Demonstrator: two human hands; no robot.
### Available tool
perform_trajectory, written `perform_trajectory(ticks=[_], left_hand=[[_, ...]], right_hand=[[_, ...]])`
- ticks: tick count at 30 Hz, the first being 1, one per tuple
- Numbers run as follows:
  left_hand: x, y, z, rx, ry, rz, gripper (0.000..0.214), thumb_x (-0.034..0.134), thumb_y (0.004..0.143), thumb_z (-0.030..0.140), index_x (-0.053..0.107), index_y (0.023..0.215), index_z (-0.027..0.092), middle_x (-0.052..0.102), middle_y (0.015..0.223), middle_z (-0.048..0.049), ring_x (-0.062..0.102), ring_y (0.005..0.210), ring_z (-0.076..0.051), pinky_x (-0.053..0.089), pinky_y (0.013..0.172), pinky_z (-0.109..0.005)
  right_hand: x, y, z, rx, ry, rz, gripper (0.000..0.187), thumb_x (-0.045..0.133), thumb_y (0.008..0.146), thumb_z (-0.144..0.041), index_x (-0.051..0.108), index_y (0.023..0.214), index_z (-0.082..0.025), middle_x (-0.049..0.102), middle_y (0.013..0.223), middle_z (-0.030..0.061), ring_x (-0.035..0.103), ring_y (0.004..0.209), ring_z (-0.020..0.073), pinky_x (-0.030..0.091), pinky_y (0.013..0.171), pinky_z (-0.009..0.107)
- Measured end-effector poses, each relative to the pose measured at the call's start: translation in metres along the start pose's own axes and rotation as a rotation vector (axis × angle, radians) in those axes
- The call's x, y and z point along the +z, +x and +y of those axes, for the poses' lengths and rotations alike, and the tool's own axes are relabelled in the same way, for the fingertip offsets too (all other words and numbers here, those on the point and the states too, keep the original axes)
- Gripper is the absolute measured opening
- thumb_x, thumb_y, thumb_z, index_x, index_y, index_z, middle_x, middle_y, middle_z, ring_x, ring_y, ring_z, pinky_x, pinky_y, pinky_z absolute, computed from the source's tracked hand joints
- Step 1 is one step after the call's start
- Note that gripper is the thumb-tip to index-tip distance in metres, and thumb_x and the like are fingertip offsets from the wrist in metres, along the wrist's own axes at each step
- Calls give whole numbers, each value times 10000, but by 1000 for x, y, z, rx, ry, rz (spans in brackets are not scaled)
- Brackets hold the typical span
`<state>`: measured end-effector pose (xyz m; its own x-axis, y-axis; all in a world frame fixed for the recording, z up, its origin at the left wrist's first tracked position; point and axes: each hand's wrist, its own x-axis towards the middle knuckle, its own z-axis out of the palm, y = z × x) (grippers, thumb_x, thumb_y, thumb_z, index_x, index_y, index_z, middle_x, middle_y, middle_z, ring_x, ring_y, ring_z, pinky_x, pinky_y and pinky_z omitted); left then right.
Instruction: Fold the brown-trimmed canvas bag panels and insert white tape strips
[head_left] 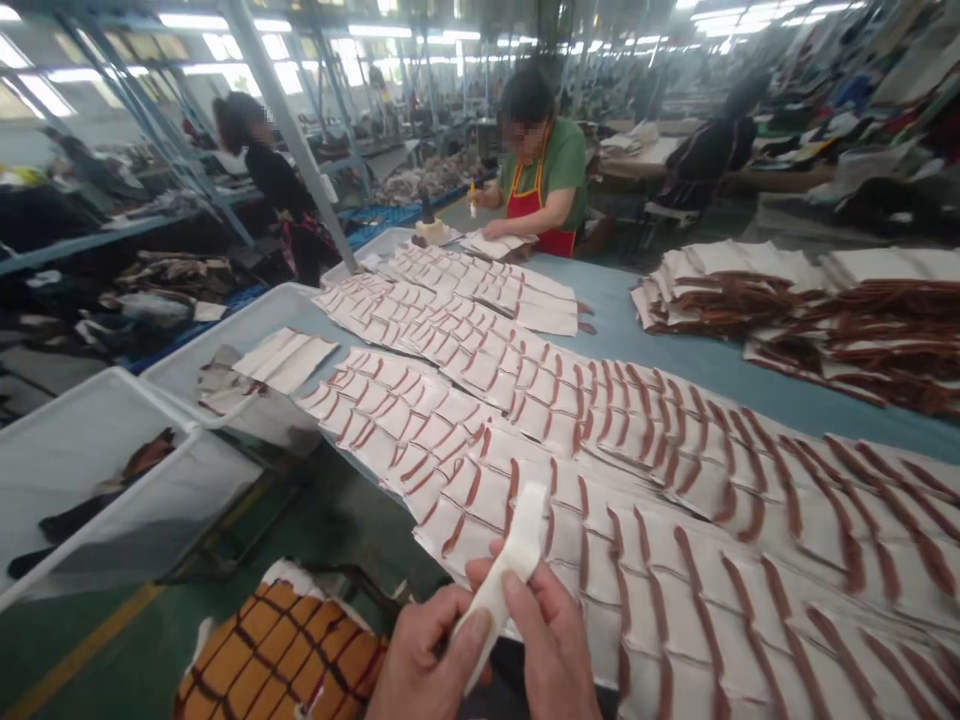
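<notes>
Both of my hands hold a narrow white strip (498, 583), which looks like fabric or backing material. My left hand (422, 661) pinches its lower part, and my right hand (541, 638) grips it higher up with the thumb across it. Just beyond my hands, overlapping rows of white pieces with brown strips (622, 560) lie on a pale blue table (622, 325). My fingertips are close to the nearest pieces. An orange checked piece with dark lines (279, 650) lies below and left of my left hand.
Stacked white and brown bundles (802, 310) lie on the table's right side. White mesh bins (97, 480) stand at left. Across the table, a co-worker in a red apron (536, 170) holds a small yellow item. Other people and cluttered benches fill the background.
</notes>
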<state>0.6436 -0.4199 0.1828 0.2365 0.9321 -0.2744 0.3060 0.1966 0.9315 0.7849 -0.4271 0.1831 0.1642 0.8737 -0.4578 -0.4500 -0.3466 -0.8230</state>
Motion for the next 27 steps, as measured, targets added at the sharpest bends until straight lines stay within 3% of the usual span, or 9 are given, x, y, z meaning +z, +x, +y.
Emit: perform_trajectory(ticks=[5,9,15,21,24,27], left_hand=[[-22,23,-6,41,10,48,602,558,970,772,732,753,239,672,629,-28,551,563,-191,447,586,-304],[-54,55,5,53,14,8,479,611,1016,640,758,819,228,710,751,-28,597,689,-204,471,670,-289],[-130,131,27,55,-4,-164,424,606,1029,592,752,889,219,721,802,-8,641,770,-215,505,736,-268],[-217,208,33,3,-34,-355,432,628,1008,604,804,1037,211,779,899,-18,699,864,-238,541,814,-278],[-243,228,33,-16,-42,-408,446,614,1028,606,795,1079,201,758,885,-11,672,848,-222,529,797,-274],[-253,240,32,-17,-34,-384,481,605,1036,619,762,1172,185,751,886,-13,652,812,-212,525,763,-279]], right_hand=[[23,25,-1,66,40,-35,705,832,780,-786,827,1164,-195,841,1067,153,737,808,283,626,761,377],[48,57,-9,-57,-31,-29,586,795,853,-725,814,1065,-179,798,940,103,676,761,237,588,750,332],[108,117,-27,-236,-174,43,403,697,954,-565,701,873,-171,655,747,14,532,665,154,457,597,249],[185,168,-35,-284,-328,188,280,659,948,-453,661,881,-180,660,749,16,562,683,160,480,622,255],[213,185,-36,-265,-285,215,274,649,937,-452,619,850,-194,631,731,1,548,669,151,458,596,246],[230,196,-38,-253,-276,223,282,637,923,-470,597,852,-200,616,718,-10,534,633,142,438,568,243]])
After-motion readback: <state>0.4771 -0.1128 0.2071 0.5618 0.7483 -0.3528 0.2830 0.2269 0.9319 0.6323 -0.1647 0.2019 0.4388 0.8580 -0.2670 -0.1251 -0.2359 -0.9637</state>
